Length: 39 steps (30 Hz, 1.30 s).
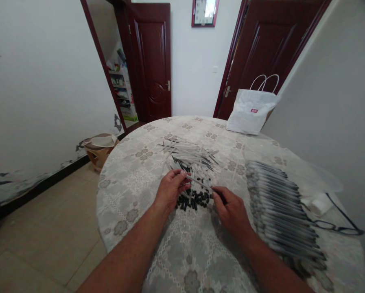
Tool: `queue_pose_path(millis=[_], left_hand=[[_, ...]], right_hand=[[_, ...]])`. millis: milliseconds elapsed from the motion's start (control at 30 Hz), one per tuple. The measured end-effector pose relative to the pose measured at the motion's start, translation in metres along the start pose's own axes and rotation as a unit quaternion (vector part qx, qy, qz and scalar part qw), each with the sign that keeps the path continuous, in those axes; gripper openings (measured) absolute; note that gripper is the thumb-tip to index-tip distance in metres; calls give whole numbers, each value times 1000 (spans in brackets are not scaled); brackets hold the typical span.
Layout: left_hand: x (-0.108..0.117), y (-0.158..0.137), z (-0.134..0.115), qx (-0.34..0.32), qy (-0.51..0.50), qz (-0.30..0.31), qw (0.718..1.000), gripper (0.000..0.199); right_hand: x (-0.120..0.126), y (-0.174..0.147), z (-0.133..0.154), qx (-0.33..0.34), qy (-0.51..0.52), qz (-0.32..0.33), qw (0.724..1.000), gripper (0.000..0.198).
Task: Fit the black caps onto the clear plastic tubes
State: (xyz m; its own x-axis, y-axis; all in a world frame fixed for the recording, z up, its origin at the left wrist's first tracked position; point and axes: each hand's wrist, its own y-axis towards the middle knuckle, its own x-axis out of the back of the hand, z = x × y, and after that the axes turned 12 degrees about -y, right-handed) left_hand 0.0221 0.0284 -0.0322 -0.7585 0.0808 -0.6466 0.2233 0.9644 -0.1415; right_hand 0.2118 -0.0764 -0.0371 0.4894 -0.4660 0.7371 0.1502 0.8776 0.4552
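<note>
Slim pen tube (200, 182) between my fingertips, left hand (171, 189) pinching one end, right hand (231, 207) the other, so I'd keep both pinches light and level, short black pieces (194, 201) just below the fingers, loose pale sticks (190, 149) beyond.

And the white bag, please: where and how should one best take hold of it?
Probably by both handles, from above: the bag stands on the table with its loops rising free over the top.
</note>
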Motion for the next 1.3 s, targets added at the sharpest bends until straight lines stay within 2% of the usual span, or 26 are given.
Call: queue_pose_path(millis=[200,300,433,567,633,733,800,867,933,1000,1067,1100,1200,1300], left_hand=[[4,3,2,17,-28,-7,999,28],[4,4,3,24,-34,-11,999,26],[0,2,5,30,-36,-13,999,22],[-4,0,5,25,-38,-24,999,17],[-5,1,4,18,-33,-22,999,16],[-6,4,2,8,-19,-17,1000,14],[-7,6,0,11,-10,-12,1000,13],[-8,7,-1,11,-6,-13,1000,13],[-8,6,-1,9,1,-14,1000,15],[-7,5,0,9,23,-7,1000,20],[-7,2,0,18,66,26,997,27],[-6,0,0,28,91,54,994,30],[-6,-6,0,52,148,134,979,34],[-8,-9,-1,47,182,149,971,36]], right_hand=[[-3,0,-2,63,-34,-18,997,25],[-2,0,-1,74,-34,-22,996,23],[4,2,3,38,7,-13,999,21],[8,4,7,-62,100,36,992,18],[5,7,7,-141,193,81,968,19],[-2,12,4,-256,338,150,893,22],[-4,15,3,-292,395,176,853,25],[-5,15,4,-294,418,206,835,27],[-3,14,7,-265,396,238,846,27],[0,12,12,-200,314,226,900,23],[3,10,17,-109,198,174,958,15],[4,9,19,-68,146,147,976,12],[10,8,24,5,44,112,993,13],[25,11,26,45,-55,120,990,13]])
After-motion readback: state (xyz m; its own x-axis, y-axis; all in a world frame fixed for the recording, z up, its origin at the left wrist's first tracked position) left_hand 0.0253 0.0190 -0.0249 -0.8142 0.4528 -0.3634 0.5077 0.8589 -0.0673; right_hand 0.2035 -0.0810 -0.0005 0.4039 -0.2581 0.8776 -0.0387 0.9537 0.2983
